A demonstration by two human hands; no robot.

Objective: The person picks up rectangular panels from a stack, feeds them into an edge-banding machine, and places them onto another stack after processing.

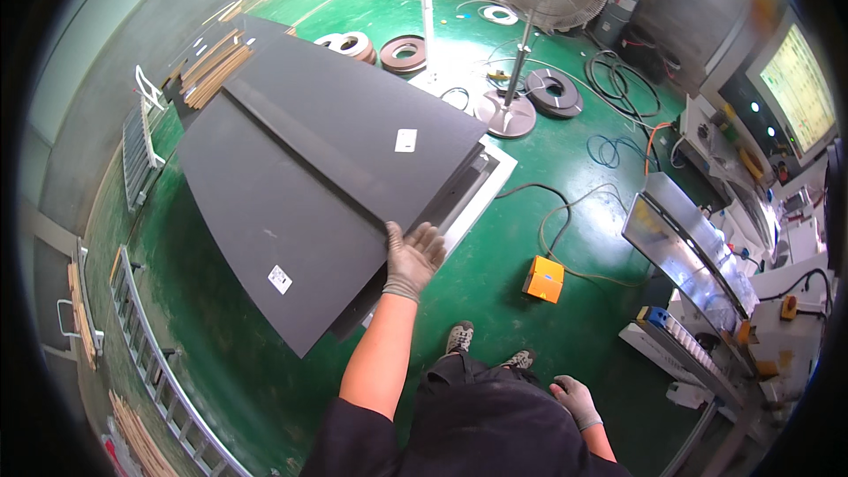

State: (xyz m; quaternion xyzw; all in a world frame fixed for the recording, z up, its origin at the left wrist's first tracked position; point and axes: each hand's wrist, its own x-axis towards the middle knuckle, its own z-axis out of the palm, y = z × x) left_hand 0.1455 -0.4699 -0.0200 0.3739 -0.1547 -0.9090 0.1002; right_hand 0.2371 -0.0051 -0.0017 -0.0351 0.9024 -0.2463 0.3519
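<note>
My left hand (413, 258), in a grey work glove, is open with its fingers spread. It is at the near edge of the stacked dark grey boards, and nothing is in it. One dark grey board (353, 137) lies on the stack's right side, its long edge raised above the dark grey board (274, 203) on the left. Each carries a small white label (405, 140), the left one a patterned label (280, 279). Low beside my body hangs my right hand (577, 401), also gloved, loosely open and holding nothing visible.
An orange box-shaped pedal (544, 279) with a cable sits on the green floor, right of my feet. A standing fan (508, 110) and edge-band rolls (404, 54) are beyond the stack. A machine with a screen (799, 88) lines the right; a metal rack (163, 371) is left.
</note>
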